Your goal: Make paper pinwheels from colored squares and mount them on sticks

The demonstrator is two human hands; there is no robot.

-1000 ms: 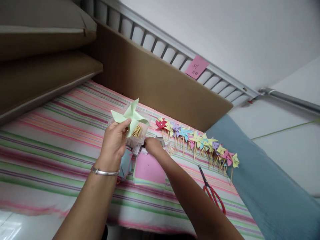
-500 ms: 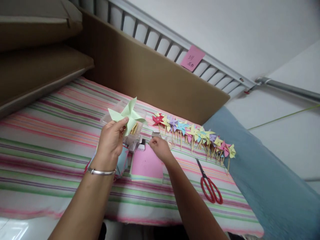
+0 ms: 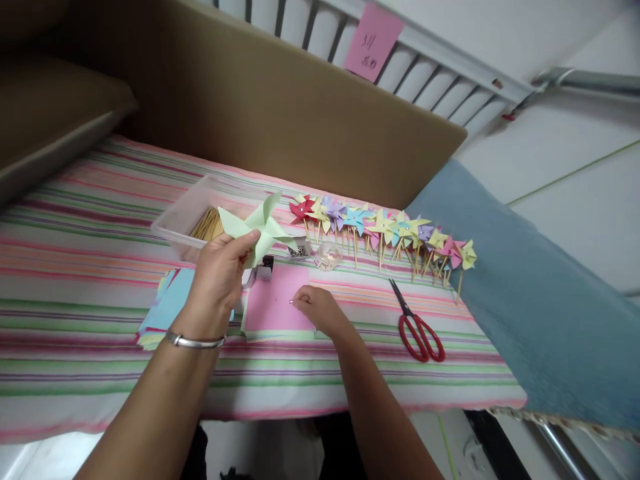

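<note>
My left hand (image 3: 217, 280) is closed on a pale green paper pinwheel (image 3: 257, 227), held up above the striped cloth. A silver bracelet sits on that wrist. My right hand (image 3: 317, 310) rests over a pink paper stack (image 3: 273, 303), fingertips pinched on something tiny, perhaps a pin. Behind the pinwheel stands a clear plastic box (image 3: 185, 217) with wooden sticks in it. Two small clear dishes (image 3: 325, 255) sit beside it.
A row of several finished coloured pinwheels (image 3: 385, 230) on sticks lies along the back right. Red scissors (image 3: 417, 327) lie right of my right hand. Blue and yellow paper sheets (image 3: 165, 310) lie at left. A cardboard panel (image 3: 260, 107) stands behind; blue cloth (image 3: 510, 293) covers the right.
The view has tilted down. My right hand drew back from the small dishes toward me, onto the pink paper, pinching something small. The left hand keeps the green pinwheel raised.
</note>
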